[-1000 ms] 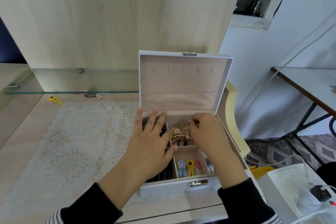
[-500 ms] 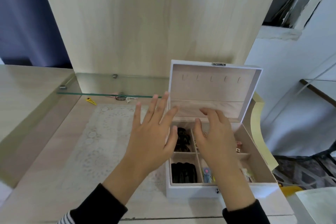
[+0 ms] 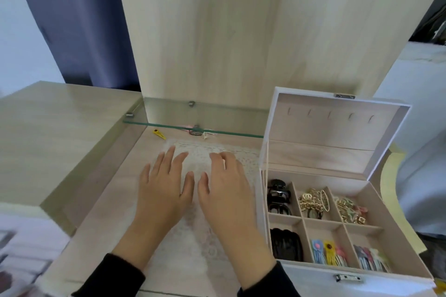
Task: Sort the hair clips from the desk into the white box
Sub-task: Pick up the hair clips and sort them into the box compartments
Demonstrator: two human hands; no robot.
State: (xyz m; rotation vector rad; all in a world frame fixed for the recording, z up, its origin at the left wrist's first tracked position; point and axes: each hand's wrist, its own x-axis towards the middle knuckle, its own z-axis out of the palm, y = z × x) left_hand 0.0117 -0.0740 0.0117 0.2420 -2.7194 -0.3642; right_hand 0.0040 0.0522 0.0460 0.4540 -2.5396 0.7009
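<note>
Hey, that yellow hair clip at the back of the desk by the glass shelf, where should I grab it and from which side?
Pinch the yellow clip across its narrow width near mid-length. It lies flat and slanted on the desk, so come from the front, low, since the glass shelf edge seems close above it. The left hand looks nearer.

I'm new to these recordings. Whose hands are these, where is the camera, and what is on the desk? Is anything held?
No machine here: a person works bare-handed, and the single camera sits on their head, looking forward and down. The left hand and right hand are spread open over a lace mat, holding nothing. To the right stands the white box, lid up, its compartments holding black, gold and coloured hair clips. A yellow clip and a few small pieces lie at the back of the desk near a glass shelf.
</note>
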